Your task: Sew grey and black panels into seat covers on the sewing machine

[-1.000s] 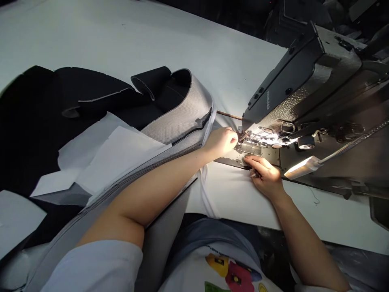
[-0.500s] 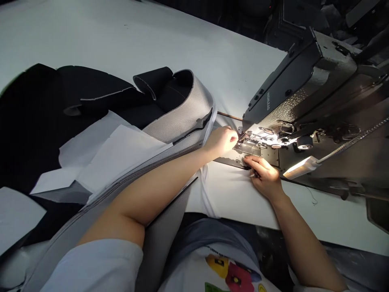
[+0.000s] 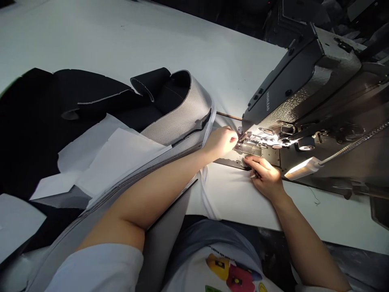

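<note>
My left hand (image 3: 221,142) is closed right beside the presser foot (image 3: 241,137) of a sewing machine (image 3: 291,89). Its fingertips are turned away, so whatever they pinch is hidden. My right hand (image 3: 265,173) rests at the near edge of the lit metal needle plate (image 3: 252,150), index finger stretched out on it. Under its curled fingers a small dark metal tool (image 3: 254,174) peeks out, mostly covered. Grey mesh fabric with a black backing (image 3: 179,109) loops up left of my left hand, and a white strip (image 3: 206,194) hangs over the table edge below my wrist.
White cut pieces (image 3: 118,158) lie on the grey and black fabric (image 3: 27,121) at left. A lamp (image 3: 304,167) on a flexible neck shines from the right of my right hand. The machine stands on a white table (image 3: 121,40); a loose thread (image 3: 316,198) lies near its front edge.
Both hands stay in the same place at the needle area. The view has shifted very slightly; the fabric has hardly moved.
</note>
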The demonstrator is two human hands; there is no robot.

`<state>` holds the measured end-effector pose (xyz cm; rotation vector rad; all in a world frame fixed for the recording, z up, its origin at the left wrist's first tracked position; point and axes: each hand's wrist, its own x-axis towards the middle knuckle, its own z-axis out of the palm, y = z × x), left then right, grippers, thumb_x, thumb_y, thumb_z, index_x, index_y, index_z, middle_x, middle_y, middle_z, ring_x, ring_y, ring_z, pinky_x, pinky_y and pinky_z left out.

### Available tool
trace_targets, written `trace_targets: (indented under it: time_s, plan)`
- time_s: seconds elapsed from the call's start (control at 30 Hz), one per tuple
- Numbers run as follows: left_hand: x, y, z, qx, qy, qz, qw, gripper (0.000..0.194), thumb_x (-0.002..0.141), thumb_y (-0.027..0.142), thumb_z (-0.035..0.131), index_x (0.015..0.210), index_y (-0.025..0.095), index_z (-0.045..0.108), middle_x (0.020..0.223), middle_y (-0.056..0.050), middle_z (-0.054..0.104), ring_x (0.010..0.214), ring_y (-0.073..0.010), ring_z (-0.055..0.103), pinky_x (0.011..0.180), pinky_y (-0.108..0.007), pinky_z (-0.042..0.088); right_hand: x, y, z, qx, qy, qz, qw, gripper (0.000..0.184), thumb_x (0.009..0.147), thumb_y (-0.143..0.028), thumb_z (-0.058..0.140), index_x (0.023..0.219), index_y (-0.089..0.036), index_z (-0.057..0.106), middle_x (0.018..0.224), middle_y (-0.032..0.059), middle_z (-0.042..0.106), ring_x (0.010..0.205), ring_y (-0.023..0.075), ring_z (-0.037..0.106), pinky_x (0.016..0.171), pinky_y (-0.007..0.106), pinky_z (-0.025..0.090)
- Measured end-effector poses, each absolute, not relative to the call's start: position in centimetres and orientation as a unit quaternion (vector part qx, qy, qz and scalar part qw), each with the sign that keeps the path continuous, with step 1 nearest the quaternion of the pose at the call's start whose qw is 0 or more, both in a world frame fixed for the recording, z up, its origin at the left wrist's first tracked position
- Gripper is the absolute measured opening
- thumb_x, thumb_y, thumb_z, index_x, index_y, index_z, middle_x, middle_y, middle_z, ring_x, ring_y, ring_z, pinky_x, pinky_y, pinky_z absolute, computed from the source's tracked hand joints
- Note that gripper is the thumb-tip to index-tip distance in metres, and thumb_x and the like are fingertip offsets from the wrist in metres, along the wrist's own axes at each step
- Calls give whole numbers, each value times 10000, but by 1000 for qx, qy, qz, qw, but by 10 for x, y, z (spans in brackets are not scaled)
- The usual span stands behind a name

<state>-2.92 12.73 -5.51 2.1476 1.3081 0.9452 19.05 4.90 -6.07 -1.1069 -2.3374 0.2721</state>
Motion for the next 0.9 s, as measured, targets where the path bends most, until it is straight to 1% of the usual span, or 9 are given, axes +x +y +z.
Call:
trace_targets:
  time_s: [0.2,0.5,0.77,0.9]
  plan:
    - [-30,126,-53,777,474,338,238,206,743,76,518,557,165,513,611,6,447,553,-122,371,569,-284,279,190,49,-60,-408,-866,105,269,603,702,26,436,1210,-235,626,1158,62,650,1010,178,658,779,260,569]
    - [-30,124,-50,776,479,336,236,212,758,88,511,562,164,536,619,-2,471,567,-128,385,570,-284,286,191,49,-61,-415,-865,106,262,608,695,13,446,1215,-244,627,1160,57,649,1001,186,656,764,263,572]
    - [-29,128,-56,779,469,340,238,192,757,98,517,581,163,554,613,1,478,565,-128,400,573,-284,281,190,49,-61,-418,-863,111,263,617,685,28,435,1205,-243,629,1153,53,650,926,166,664,718,249,565]
    - [-30,126,-53,778,471,341,239,191,751,95,519,574,165,539,617,3,470,554,-124,383,569,-284,278,191,49,-61,-412,-865,108,266,630,674,32,427,1207,-242,624,1151,54,649,961,171,662,738,251,566]
